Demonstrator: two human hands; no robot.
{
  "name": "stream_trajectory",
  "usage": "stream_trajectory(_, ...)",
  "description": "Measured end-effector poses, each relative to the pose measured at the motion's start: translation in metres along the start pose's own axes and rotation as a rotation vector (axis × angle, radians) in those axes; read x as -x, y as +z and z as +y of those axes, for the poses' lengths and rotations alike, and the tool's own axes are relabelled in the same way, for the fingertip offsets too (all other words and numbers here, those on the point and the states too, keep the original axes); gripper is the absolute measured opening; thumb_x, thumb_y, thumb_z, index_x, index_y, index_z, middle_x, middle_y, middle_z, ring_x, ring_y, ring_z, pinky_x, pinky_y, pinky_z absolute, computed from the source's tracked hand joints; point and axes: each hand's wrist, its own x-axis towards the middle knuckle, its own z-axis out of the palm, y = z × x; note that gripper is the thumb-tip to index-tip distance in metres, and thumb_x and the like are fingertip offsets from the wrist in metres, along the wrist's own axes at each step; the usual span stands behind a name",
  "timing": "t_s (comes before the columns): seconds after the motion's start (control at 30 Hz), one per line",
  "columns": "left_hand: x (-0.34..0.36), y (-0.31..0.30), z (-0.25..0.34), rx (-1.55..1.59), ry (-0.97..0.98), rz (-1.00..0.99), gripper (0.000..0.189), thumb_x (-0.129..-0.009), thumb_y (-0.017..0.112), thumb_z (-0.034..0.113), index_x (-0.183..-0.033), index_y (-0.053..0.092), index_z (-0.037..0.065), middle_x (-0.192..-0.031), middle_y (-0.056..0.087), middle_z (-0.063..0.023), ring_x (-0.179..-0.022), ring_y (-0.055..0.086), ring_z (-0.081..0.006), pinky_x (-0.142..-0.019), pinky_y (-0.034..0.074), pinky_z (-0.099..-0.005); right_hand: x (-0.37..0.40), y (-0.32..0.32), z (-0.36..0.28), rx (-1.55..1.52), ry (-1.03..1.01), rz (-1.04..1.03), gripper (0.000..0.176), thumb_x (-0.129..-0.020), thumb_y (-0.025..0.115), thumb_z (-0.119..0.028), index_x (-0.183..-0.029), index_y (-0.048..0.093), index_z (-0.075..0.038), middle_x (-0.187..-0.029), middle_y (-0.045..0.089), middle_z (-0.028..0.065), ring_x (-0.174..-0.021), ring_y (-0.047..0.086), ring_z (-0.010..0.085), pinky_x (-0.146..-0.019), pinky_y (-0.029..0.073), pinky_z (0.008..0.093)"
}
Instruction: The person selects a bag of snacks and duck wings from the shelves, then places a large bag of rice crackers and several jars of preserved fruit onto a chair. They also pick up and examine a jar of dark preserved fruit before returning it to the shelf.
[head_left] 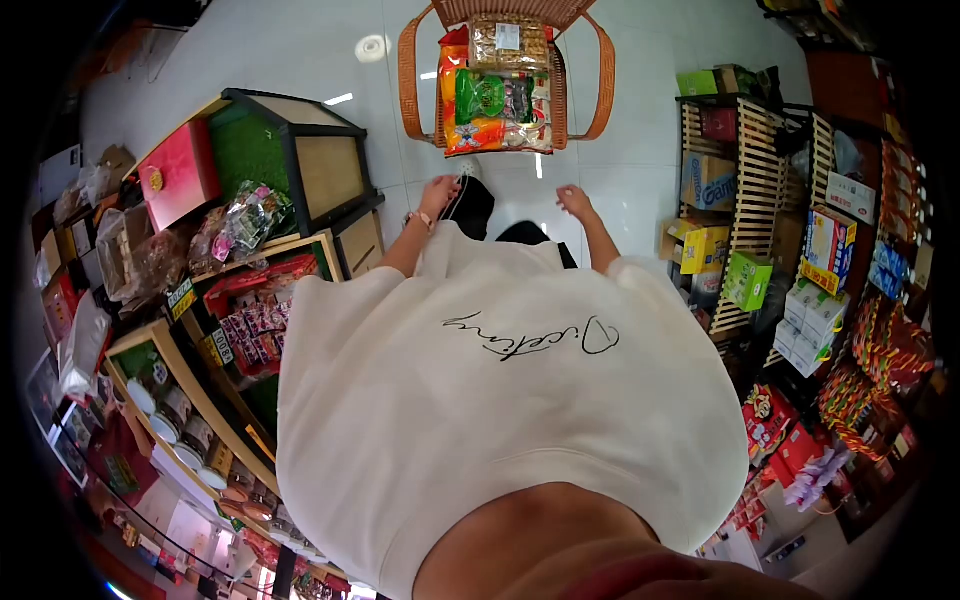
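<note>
My left hand (439, 194), a band on its wrist, hovers in front of my body beside my dark trouser leg (470, 212) and a white shoe. Its fingers are loosely bent, and I make out nothing held in them. To the right, over the pale floor, is my right hand (575, 201), fingers slightly apart and holding nothing. Ahead of both hands, touching neither, stands a brown woven basket (607, 75) with tall side handles. It holds a clear pack of brown snacks (507, 42), a green packet (482, 96) and an orange-red bag (470, 133).
Shiny floor tiles (630, 180) surround the basket. At left are wooden display stands (330, 180), a red box (180, 173) and wrapped goods. Slatted racks (750, 190) at right carry cartons, including a yellow box (705, 248) and a green box (747, 280).
</note>
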Motion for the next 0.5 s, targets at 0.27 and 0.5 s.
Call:
stream_trajectory(0.27,-0.118,0.033,0.038,-0.296,-0.055,-0.069,0.03,-0.083,0.053,0.023,-0.094,0.063,-0.003,-0.076,0.063,-0.0087,-0.072,0.058,-0.012,-0.066,0.047,-0.0234,-0.087,0.006,-0.115,-0.247,-0.134,-0.06,0.028,-0.084,0.054,-0.017,-0.11,0.054,-0.006,-0.089,0.06,0.0061,-0.071,0.057,0.0124,-0.059,0.047,0.0257)
stream_trajectory(0.5,-0.205,0.074,0.025,0.103,-0.177,0.066,0.02,-0.083,0.052,0.024,-0.095,0.059,0.01,-0.078,0.057,-0.0006,-0.065,0.053,-0.0127,-0.06,0.044,-0.0268,-0.196,0.031,-0.145,-0.181,-0.006,0.373,0.048,-0.075,0.065,-0.019,-0.116,0.047,0.0,-0.102,0.056,0.0103,-0.087,0.056,0.0198,-0.075,0.045,0.0289)
